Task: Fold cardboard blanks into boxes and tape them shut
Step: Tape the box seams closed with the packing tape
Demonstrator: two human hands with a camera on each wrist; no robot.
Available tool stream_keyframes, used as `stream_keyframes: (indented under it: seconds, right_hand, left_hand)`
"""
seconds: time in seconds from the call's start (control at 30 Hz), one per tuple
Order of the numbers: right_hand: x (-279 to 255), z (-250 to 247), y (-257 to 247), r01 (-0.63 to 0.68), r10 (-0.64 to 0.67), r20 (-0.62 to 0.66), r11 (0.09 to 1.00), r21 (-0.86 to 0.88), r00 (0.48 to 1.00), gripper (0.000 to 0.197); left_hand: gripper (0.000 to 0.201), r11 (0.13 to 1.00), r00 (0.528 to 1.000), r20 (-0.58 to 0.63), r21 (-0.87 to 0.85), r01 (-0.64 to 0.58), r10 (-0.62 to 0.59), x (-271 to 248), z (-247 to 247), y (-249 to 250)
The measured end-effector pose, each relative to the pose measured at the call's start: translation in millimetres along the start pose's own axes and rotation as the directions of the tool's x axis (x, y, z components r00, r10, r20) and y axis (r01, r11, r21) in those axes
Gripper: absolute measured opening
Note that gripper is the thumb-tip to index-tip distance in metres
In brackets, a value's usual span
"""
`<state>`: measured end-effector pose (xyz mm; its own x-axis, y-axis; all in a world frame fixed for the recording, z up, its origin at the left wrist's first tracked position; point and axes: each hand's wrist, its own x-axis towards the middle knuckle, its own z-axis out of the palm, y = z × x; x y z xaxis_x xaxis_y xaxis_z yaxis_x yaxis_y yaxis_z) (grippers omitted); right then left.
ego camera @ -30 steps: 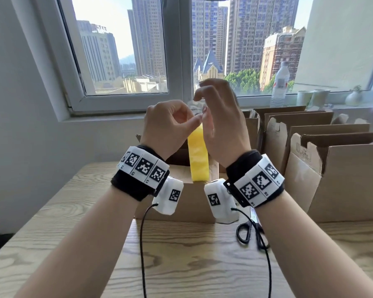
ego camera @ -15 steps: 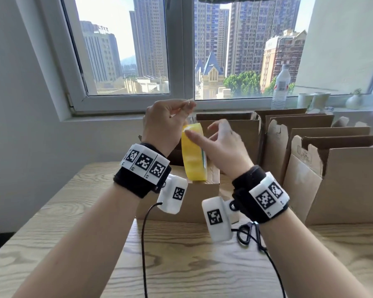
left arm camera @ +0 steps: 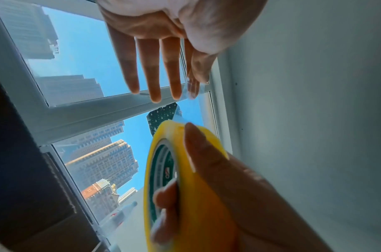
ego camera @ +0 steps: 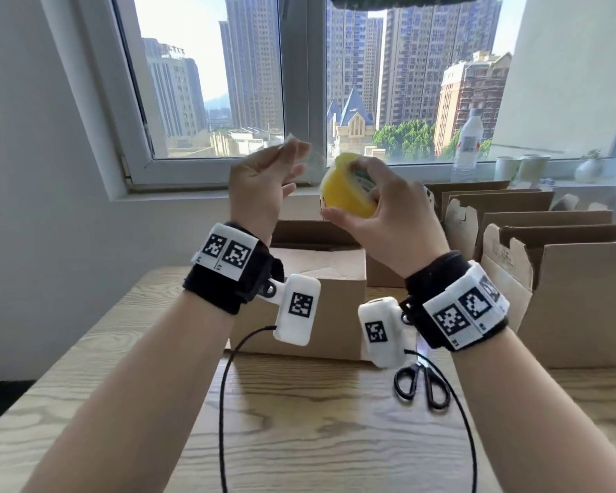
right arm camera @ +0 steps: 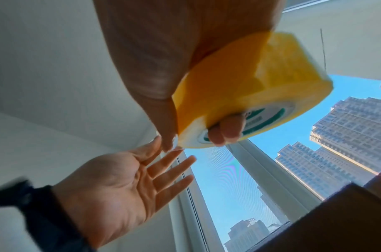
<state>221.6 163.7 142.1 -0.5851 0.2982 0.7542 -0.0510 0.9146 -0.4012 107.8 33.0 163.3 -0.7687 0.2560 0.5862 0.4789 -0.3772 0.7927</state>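
Note:
A yellow tape roll (ego camera: 345, 197) is held up in front of the window by my right hand (ego camera: 381, 208), thumb on the rim and fingers through the core (left arm camera: 163, 201). A short clear tape strip (ego camera: 315, 161) runs from the roll to my left hand (ego camera: 296, 151). There thumb and forefinger pinch its end while the other fingers (left arm camera: 155, 71) stay straight. The right wrist view shows the roll (right arm camera: 249, 95) above my left palm (right arm camera: 111, 187). Below the hands a closed cardboard box (ego camera: 320, 279) stands on the wooden table (ego camera: 299, 439).
Black scissors (ego camera: 422, 384) lie on the table right of the closed box. Several open-topped cardboard boxes (ego camera: 566, 297) fill the right side. A water bottle (ego camera: 468, 144) and cups (ego camera: 520, 169) stand on the window sill. Wrist cables hang over the table.
My right hand has taken hold of the roll, lifted it and swung it right. The left hand has moved left with the tape end, so a short strip has peeled off.

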Motion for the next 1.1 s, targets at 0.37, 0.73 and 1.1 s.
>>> stream_keyframes:
  seconds: [0.37, 0.73, 1.1]
  right_hand:
    - [-13.5, -3.4, 20.7, -0.132, 0.134, -0.011, 0.960, -0.246, 0.991, 0.079]
    - [-25.5, -44.5, 25.3, -0.298, 0.340, -0.045, 0.874, 0.385, 0.939, 0.046]
    - [-58.9, -46.6, 8.3, -0.164, 0.142, -0.083, 0.877, -0.453, 0.986, 0.069]
  left_hand:
    - [0.025, 0.942, 0.960, -0.114, -0.253, 0.220, -0.255, -15.7, -7.1, -19.5]
    - [0.025, 0.931, 0.949, -0.117, -0.263, 0.253, -0.292, -23.3, -19.5, -8.2]
    - [0.023, 0.932, 0.908, -0.264, -0.254, 0.260, -0.325, -50.8, -43.2, 4.5]
